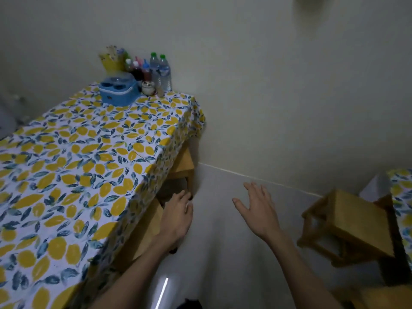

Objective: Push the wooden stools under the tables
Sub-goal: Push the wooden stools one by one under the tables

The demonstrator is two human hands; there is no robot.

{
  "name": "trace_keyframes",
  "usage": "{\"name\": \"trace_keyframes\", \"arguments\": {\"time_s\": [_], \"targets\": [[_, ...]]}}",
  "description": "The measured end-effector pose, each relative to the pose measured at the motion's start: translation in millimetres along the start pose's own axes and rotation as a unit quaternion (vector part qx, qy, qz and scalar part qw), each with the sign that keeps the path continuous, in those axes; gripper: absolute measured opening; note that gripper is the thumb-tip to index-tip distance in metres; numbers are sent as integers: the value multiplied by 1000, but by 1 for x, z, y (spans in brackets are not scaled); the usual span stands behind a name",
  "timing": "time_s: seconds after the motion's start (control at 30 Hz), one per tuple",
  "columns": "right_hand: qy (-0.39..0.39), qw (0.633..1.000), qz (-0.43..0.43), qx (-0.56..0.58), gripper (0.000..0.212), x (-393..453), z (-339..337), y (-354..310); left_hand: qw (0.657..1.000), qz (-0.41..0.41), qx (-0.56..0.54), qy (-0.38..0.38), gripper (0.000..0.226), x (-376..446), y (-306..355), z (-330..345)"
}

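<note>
Step in hand: left hand (pixel 176 216), fingers curled on wooden stool (pixel 145 228), tucked at lemon-cloth bench (pixel 73 166) edge — nearly home. Right hand (pixel 256 208) splayed, empty. Next — second stool (pixel 354 226), 3 o'clock, needs pushing.

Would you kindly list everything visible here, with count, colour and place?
Table with lemon-print cloth: one, yellow, blue and white, left.
Wooden stools under that table: two, tan, partly tucked in; the nearer one under the left hand.
Free-standing wooden stool: one, tan, right, out on the floor.
Second lemon-print cloth: one, far right edge.
Blue plastic container: one, table's far end.
Clear plastic bottles with green caps: two, by the wall.
Small sauce bottles: several, count unclear.
Yellow cup of sticks: one, far corner.
Left hand: on the nearer stool.
Right hand: open, in the air.
</note>
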State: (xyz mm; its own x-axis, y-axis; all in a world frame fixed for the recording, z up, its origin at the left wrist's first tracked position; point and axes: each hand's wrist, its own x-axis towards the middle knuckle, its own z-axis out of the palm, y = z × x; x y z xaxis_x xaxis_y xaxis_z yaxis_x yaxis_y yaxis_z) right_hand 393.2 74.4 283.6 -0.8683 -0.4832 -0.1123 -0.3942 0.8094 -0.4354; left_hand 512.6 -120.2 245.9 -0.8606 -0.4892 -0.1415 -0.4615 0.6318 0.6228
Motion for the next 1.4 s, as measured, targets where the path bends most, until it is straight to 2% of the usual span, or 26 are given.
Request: {"name": "trace_keyframes", "arguments": {"time_s": [0.23,0.47,0.63,0.8,0.93,1.1,1.23,1.33,1.4], "targets": [[-82,990,-109,-22,69,118,-18,26,988,-122,-7,96,45,58,30,21],[-137,964,-213,-80,69,264,2,12,972,-198,-51,119,46,161,19,48],[-193,931,-282,-127,68,358,17,-15,956,-250,-73,138,46,228,5,53],[-238,907,-325,-124,68,432,30,-37,943,-297,-64,138,50,274,-4,49],[-272,872,-385,-135,67,489,51,-51,919,-345,-93,166,50,310,-17,53],[-338,809,-455,-153,67,550,102,-45,902,-368,-128,184,52,345,-25,78],[-413,748,-484,-188,70,586,153,-23,890,-383,-122,214,72,359,-34,106],[-436,737,-484,-181,71,605,198,-5,898,-388,-108,179,80,381,-50,138],[-441,734,-485,-177,72,615,232,6,895,-404,-126,137,77,400,-75,165]]}}
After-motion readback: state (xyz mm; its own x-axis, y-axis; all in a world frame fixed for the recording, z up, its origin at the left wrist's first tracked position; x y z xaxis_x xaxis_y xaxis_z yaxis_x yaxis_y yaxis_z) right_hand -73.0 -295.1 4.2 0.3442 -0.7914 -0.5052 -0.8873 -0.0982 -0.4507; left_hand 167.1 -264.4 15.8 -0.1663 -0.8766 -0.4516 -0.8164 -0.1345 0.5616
